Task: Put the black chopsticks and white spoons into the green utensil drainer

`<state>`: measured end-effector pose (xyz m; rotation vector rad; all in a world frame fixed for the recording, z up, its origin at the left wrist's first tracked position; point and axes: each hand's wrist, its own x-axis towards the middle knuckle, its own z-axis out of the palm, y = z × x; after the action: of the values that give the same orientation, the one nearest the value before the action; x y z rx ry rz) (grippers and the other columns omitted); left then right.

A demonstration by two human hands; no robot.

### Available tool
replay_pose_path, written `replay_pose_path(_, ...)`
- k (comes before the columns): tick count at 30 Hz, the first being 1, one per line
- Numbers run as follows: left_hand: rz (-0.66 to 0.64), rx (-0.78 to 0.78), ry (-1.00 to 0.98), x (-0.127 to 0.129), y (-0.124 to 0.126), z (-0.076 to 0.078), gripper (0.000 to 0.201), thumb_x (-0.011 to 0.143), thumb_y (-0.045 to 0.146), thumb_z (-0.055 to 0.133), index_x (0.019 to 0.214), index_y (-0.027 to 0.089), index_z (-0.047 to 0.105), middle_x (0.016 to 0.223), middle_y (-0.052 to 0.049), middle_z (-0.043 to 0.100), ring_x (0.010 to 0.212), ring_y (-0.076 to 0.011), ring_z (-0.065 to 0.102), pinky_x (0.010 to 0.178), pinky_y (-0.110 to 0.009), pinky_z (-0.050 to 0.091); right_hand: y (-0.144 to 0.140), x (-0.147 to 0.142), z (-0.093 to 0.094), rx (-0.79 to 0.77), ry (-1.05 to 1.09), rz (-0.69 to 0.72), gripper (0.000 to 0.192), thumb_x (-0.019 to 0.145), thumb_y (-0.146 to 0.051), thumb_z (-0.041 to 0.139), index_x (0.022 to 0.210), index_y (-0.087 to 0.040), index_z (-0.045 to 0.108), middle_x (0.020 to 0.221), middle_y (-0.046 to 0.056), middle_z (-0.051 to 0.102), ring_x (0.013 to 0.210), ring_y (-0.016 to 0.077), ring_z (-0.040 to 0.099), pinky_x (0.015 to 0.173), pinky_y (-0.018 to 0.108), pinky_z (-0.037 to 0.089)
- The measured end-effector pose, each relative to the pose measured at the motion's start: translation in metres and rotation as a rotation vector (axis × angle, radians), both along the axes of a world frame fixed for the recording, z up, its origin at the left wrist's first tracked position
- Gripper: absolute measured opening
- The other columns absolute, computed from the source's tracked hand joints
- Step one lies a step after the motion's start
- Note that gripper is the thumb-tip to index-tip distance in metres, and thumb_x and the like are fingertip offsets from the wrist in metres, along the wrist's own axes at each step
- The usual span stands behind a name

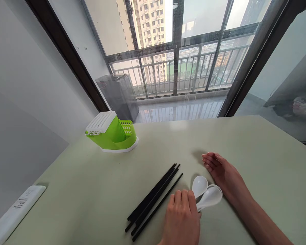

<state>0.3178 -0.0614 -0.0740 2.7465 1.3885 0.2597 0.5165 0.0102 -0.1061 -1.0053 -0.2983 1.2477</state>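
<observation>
Indoors, we sit at a pale green table (244,143) before a tall window onto a railed balcony (178,71). Our left hand (182,217) lies flat, fingers together, over the handles of two white spoons (206,194), just beside black chopsticks (153,200). Our right hand (223,173) rests open, empty. A green holder (112,132) stands well apart; a white remote (15,211) lies at the edge.
</observation>
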Motion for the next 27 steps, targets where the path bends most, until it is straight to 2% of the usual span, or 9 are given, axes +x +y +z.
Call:
replay_pose_path(4, -0.003, -0.092, 0.071, -0.007, 0.000, 0.013, 0.054, 0.082, 0.034, 0.086, 0.125, 0.010, 0.064, 0.107, -0.013, 0.073, 0.091, -0.0294, 0.069, 0.078, -0.043, 0.061, 0.002, 0.003, -0.003, -0.018, 0.043, -0.030, 0.024, 0.074, -0.036, 0.086, 0.087, -0.018, 0.078, 0.099, 0.008, 0.079, 0.091, 0.0181, 0.073, 0.079, 0.021, 0.063)
replay_pose_path(8, -0.002, -0.179, 0.051, -0.019, 0.003, 0.028, 0.065, 0.078, 0.048, 0.087, 0.126, 0.012, 0.062, 0.113, -0.013, 0.071, 0.096, -0.0319, 0.067, 0.084, -0.048, 0.060, 0.003, 0.006, -0.007, -0.015, 0.075, -0.031, 0.020, 0.076, -0.033, 0.084, 0.089, -0.019, 0.077, 0.099, 0.007, 0.079, 0.091, 0.0173, 0.074, 0.080, 0.021, 0.064)
replay_pose_path(11, 0.026, -0.143, -0.013, -0.037, 0.018, 0.046, 0.061, 0.081, 0.046, 0.086, 0.125, 0.015, 0.060, 0.115, -0.011, 0.069, 0.101, -0.0321, 0.066, 0.089, -0.050, 0.058, 0.003, 0.008, -0.007, -0.037, 0.114, -0.044, 0.016, 0.078, -0.030, 0.082, 0.089, -0.019, 0.077, 0.098, 0.007, 0.078, 0.090, 0.0167, 0.074, 0.080, 0.022, 0.064)
replay_pose_path(13, 0.057, -0.029, -0.076, -0.055, 0.037, 0.059, 0.052, 0.088, 0.043, 0.080, 0.127, 0.018, 0.057, 0.120, -0.011, 0.068, 0.108, -0.0314, 0.064, 0.096, -0.050, 0.055, 0.002, 0.009, -0.006, -0.057, 0.140, -0.059, 0.013, 0.079, -0.028, 0.080, 0.088, -0.019, 0.077, 0.096, 0.007, 0.078, 0.089, 0.0164, 0.073, 0.080, 0.022, 0.064)
replay_pose_path(16, 0.088, 0.269, -0.175, -0.089, 0.081, 0.081, 0.042, 0.099, 0.046, 0.065, 0.130, 0.019, 0.055, 0.128, -0.014, 0.065, 0.123, -0.0329, 0.058, 0.107, -0.051, 0.048, 0.002, 0.009, -0.005, -0.054, 0.157, -0.065, 0.011, 0.080, -0.026, 0.079, 0.087, -0.018, 0.077, 0.096, 0.007, 0.077, 0.088, 0.0162, 0.073, 0.080, 0.022, 0.064)
replay_pose_path(20, 0.250, 0.591, -0.215, -0.142, 0.145, 0.109, 0.048, 0.101, 0.055, 0.055, 0.130, 0.017, 0.058, 0.144, -0.019, 0.057, 0.144, -0.0380, 0.041, 0.122, -0.056, 0.030, 0.002, 0.010, -0.007, -0.031, 0.161, -0.058, 0.009, 0.081, -0.026, 0.078, 0.088, -0.019, 0.077, 0.095, 0.007, 0.077, 0.089, 0.0159, 0.073, 0.080, 0.021, 0.064)
replay_pose_path(24, 0.466, 0.644, -0.195, -0.187, 0.189, 0.127, 0.055, 0.103, 0.058, 0.046, 0.137, 0.017, 0.057, 0.159, -0.017, 0.046, 0.153, -0.0396, 0.028, 0.125, -0.060, 0.020, 0.003, 0.010, -0.010, -0.036, 0.159, -0.061, 0.012, 0.080, -0.026, 0.079, 0.089, -0.018, 0.077, 0.095, 0.007, 0.076, 0.089, 0.0161, 0.073, 0.081, 0.021, 0.064)
replay_pose_path(25, 0.492, 0.606, -0.189, -0.194, 0.195, 0.128, 0.054, 0.105, 0.056, 0.041, 0.138, 0.016, 0.057, 0.159, -0.016, 0.048, 0.152, -0.0394, 0.030, 0.125, -0.061, 0.019, 0.003, 0.010, -0.010, -0.032, 0.160, -0.061, 0.013, 0.080, -0.027, 0.080, 0.089, -0.018, 0.077, 0.095, 0.007, 0.076, 0.089, 0.0161, 0.073, 0.081, 0.021, 0.064)
replay_pose_path(27, 0.523, 0.512, -0.225, -0.203, 0.201, 0.129, 0.053, 0.107, 0.050, 0.034, 0.140, 0.014, 0.056, 0.153, -0.017, 0.055, 0.146, -0.0375, 0.041, 0.122, -0.059, 0.029, 0.003, 0.010, -0.012, -0.016, 0.163, -0.057, 0.016, 0.078, -0.027, 0.081, 0.090, -0.018, 0.076, 0.095, 0.006, 0.076, 0.090, 0.0160, 0.073, 0.082, 0.021, 0.064)
